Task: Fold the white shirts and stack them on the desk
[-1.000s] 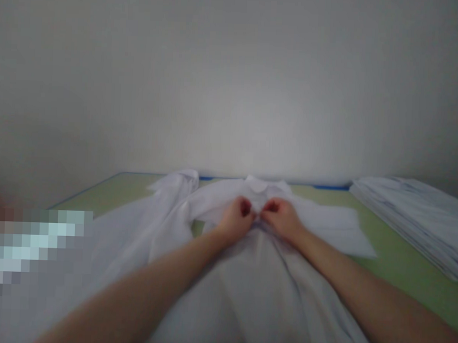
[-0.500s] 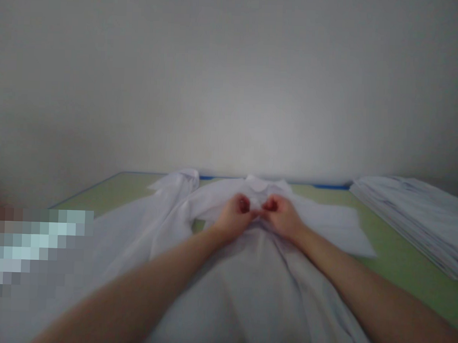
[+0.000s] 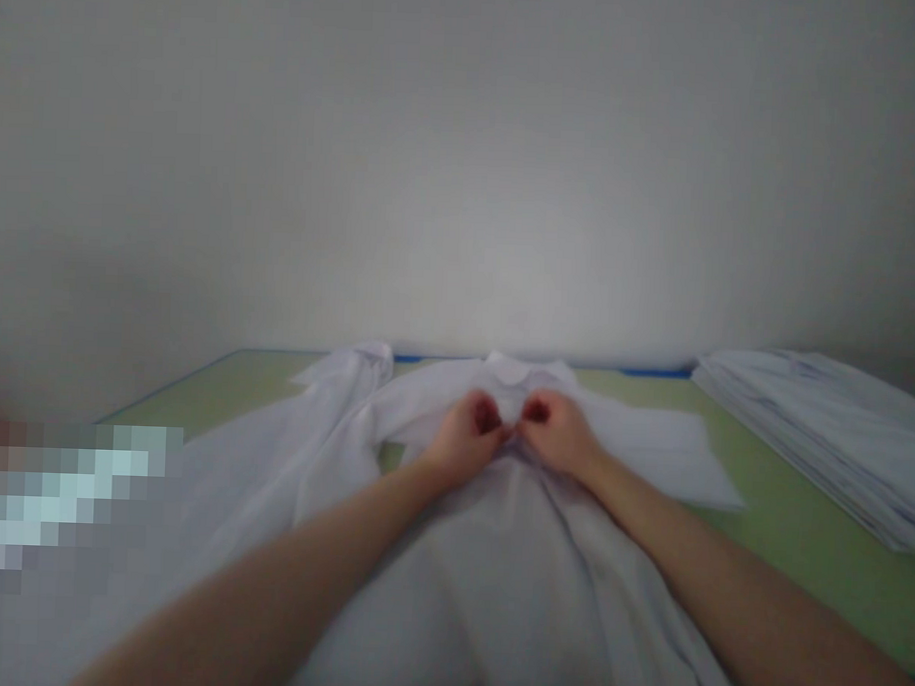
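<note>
**Pinching a white shirt (image 3: pixel 509 575) in mid-frame**

Pinching fabric with left hand (image 3: pixel 461 445) and right hand (image 3: pixel 560 434), close together just below the collar (image 3: pixel 506 371). Too blurry to tell exactly which bit. Laid out on a green worktop (image 3: pixel 796 535), running down to bottom center. Also seeing more white cloth (image 3: pixel 250 476) at lower left, plus a white fabric stack (image 3: pixel 822 426) at far right.

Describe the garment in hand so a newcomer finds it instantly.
Find the green table by the grey wall and look to its middle. A white garment lies there, collar towards the wall, one sleeve spread rightwards. Unlike the stacked cloth at right and the white cloth at left, it has the left hand and right hand pinching it.
</note>
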Tool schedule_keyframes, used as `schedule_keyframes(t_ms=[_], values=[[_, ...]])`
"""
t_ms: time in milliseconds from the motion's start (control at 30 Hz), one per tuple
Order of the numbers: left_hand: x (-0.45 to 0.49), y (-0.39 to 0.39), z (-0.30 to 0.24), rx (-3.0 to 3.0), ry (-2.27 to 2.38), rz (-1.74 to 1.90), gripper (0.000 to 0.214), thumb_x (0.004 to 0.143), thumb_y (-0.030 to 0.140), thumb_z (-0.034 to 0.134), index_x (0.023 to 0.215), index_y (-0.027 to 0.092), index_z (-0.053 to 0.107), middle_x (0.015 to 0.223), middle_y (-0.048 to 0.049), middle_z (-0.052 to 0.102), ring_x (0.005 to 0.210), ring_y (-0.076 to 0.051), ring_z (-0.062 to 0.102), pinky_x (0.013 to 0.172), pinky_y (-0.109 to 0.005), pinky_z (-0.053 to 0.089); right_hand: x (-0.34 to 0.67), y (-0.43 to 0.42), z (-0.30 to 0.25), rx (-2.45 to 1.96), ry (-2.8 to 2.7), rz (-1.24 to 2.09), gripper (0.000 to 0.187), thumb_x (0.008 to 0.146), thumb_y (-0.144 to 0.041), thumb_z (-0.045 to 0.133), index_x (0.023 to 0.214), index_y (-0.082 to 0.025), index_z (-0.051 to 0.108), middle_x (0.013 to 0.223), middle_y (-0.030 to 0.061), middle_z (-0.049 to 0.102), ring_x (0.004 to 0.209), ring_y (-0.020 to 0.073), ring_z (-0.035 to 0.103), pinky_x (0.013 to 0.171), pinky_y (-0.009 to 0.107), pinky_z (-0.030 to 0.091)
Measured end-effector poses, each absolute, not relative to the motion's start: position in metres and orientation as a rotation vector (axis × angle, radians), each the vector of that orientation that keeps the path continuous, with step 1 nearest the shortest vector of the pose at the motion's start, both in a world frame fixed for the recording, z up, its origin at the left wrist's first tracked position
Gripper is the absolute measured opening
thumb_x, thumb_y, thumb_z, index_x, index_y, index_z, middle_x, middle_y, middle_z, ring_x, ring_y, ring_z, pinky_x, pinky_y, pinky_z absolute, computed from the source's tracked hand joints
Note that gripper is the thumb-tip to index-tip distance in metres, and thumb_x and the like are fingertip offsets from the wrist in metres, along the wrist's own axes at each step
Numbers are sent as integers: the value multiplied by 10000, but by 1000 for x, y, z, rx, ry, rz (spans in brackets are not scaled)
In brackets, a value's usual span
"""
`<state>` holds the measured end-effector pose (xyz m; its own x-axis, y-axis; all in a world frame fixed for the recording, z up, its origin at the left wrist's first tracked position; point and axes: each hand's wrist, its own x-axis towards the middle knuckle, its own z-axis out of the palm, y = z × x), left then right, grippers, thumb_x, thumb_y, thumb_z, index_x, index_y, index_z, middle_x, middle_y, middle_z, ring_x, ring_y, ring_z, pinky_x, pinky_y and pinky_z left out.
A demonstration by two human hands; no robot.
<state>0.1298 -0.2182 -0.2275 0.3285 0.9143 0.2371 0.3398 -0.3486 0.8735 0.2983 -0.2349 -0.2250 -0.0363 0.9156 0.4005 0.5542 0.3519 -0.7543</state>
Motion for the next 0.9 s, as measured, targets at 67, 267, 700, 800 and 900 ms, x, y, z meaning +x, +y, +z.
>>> schedule_keyframes(t_ms=[67, 267, 700, 800, 900], values=[[131, -220, -227, 1862, 1100, 998, 224, 661, 217, 664, 774, 188, 473, 644, 32, 528, 574, -92, 478, 531, -200, 342, 298, -237, -224, -1319, -1723, 444, 25, 626, -174, 550, 626, -185, 527, 598, -23, 536, 577, 108, 462, 531, 216, 337], [134, -223, -226, 1825, 1111, 1018, 284, 628, 194, 683, 804, 185, 461, 622, 42, 529, 549, -88, 494, 497, -192, 341, 292, -244, -226, -1289, -1736, 393, 79, 635, -158, 516, 647, -194, 447, 576, -43, 455, 548, 97, 392, 510, 211, 287], [135, -228, -221, 1561, 1119, 942, 388, 569, 193, 757, 861, 164, 503, 548, 61, 533, 472, -67, 486, 462, -166, 328, 291, -237, -233, -1143, -1710, 674, 120, 641, -130, 468, 673, -200, 377, 604, -57, 370, 568, 99, 343, 520, 213, 282], [135, -229, -221, 1475, 1099, 882, 385, 594, 252, 758, 866, 162, 500, 542, 51, 542, 452, -71, 490, 445, -169, 336, 293, -238, -233, -1079, -1734, 659, 130, 664, -130, 476, 682, -200, 368, 621, -55, 372, 580, 99, 343, 527, 214, 282], [135, -229, -222, 1400, 1043, 920, 399, 587, 271, 767, 851, 158, 490, 531, 58, 519, 446, -70, 486, 437, -169, 343, 293, -241, -230, -1016, -1789, 590, 151, 677, -122, 483, 682, -200, 353, 632, -51, 385, 593, 99, 348, 543, 218, 283]])
